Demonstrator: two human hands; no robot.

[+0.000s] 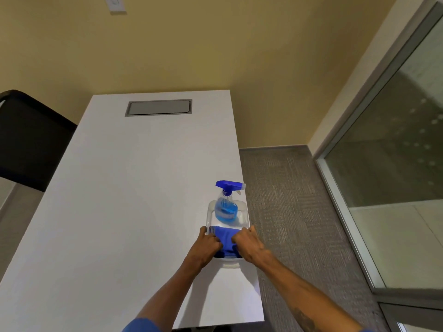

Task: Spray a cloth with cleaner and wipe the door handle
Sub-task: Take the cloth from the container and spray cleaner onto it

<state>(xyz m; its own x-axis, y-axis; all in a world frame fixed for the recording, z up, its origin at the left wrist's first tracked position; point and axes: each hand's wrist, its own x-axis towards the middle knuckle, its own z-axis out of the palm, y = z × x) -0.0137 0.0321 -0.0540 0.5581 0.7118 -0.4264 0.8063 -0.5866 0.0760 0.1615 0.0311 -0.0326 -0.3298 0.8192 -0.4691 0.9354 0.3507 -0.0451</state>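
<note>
Both hands, left hand (209, 243) and right hand (247, 244), are closed on the blue cloth (226, 238) inside the clear bin (245, 213), probably to lift it, just in front of the spray bottle (226, 207).

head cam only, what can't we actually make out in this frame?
Head view:
- Door handle: not visible anywhere.
- Blue cloth: partly covered by the left hand and right hand; the grip itself is unclear.
- Spray bottle: label too small and blurred to read.
- Clear bin: near end hidden by both hands.
- Wall switch: cut off by the top edge.
</note>
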